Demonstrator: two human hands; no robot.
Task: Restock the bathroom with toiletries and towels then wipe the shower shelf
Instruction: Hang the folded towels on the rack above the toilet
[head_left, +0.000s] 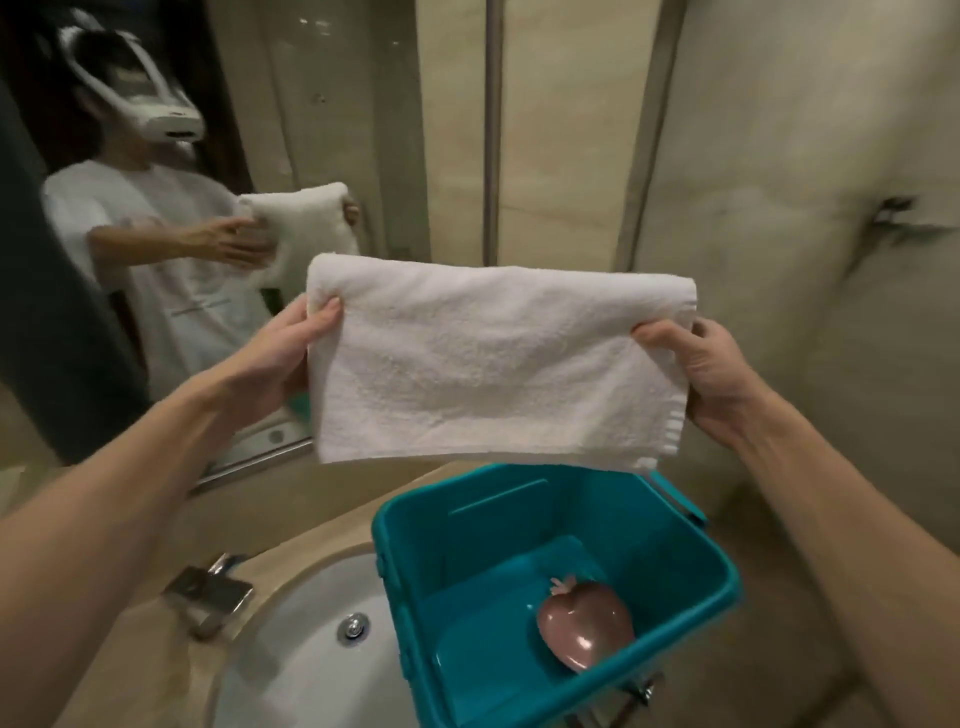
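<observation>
One white fluffy towel, folded over, hangs in the air above one teal bin, with the left hand and right hand each pinching a side edge. One little pink dish sits inside the bin.

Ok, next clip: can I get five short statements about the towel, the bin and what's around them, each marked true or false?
1. The left hand and right hand each grip one side of the white towel. True.
2. The towel lies inside the teal bin. False: it is held in the air above the bin.
3. A pink object lies on the bin's floor. True.
4. The mirror is on the person's right. False: it is on the left.
5. The sink is to the left of the bin. True.
</observation>
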